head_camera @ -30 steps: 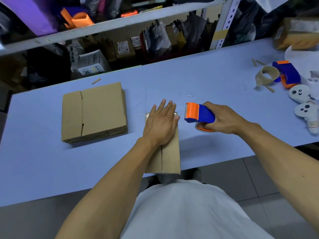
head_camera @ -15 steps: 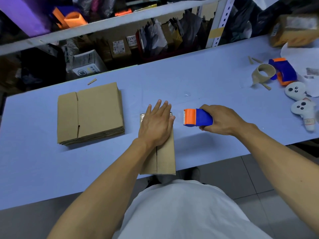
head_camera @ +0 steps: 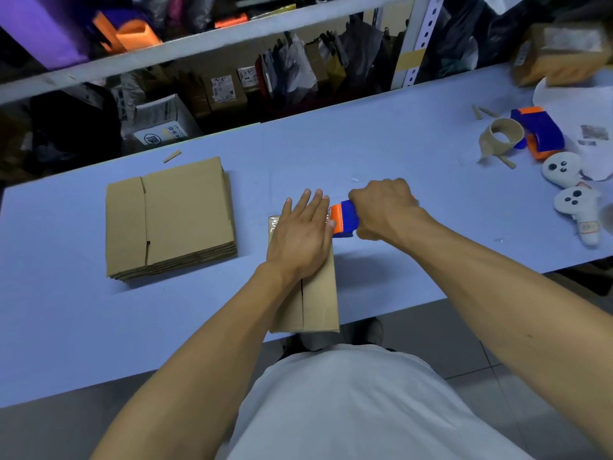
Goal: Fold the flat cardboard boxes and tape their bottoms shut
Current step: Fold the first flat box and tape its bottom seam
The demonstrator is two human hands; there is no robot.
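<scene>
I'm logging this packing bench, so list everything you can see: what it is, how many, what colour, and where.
folded box: one, brown, near table edge, under left hand
flat box stack: one stack, brown, table left
tape dispenser: one, blue and orange, beside box, in right hand
second tape dispenser: one, blue and orange, table far right
tape core: one, tan, beside second dispenser
white controllers: two, table right edge
table: one, light blue
shelves: white, behind, cluttered
left hand: flat on box
right hand: gripping dispenser
</scene>
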